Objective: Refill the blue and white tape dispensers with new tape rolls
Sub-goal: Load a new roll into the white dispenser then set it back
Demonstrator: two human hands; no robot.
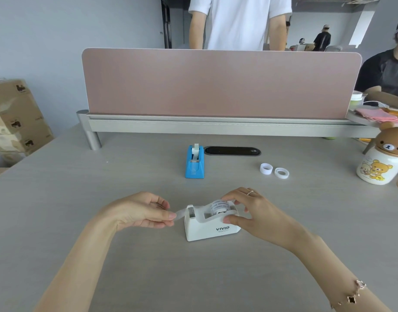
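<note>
Tabletop (81, 221): pale wood-grain, fills the lower two thirds of the frame

White tape dispenser (210, 226): 1 unit, lower centre of the frame, standing on the tabletop, marked "VIVID" on its near side. A tape roll (219, 209) with printed core sits in its cradle; a strip of tape (181, 213) runs leftward from the roll over the cutter end

Left hand (144, 213): left of the white dispenser, thumb and fingers pinched shut on the free end of the strip

Right hand (253, 212): at the right end of the white dispenser, thumb pressed on its near side and fingers curled over the roll, gripping the dispenser body; 1 ring on a finger, bracelet at the wrist

Blue tape dispenser (194, 163): 1 unit, centre of the frame, above the white one and well apart from it, a roll loaded and tape drawn down to its cutter

Empty tape cores (274, 171): 2, white, right of centre, lying just beside each other on the tabletop

Bear mug (380, 162): right edge of the frame, lidded

Pink divider panel (220, 83): upper centre, upright behind the tabletop

Cardboard boxes (15, 118): stacked at left edge
</note>
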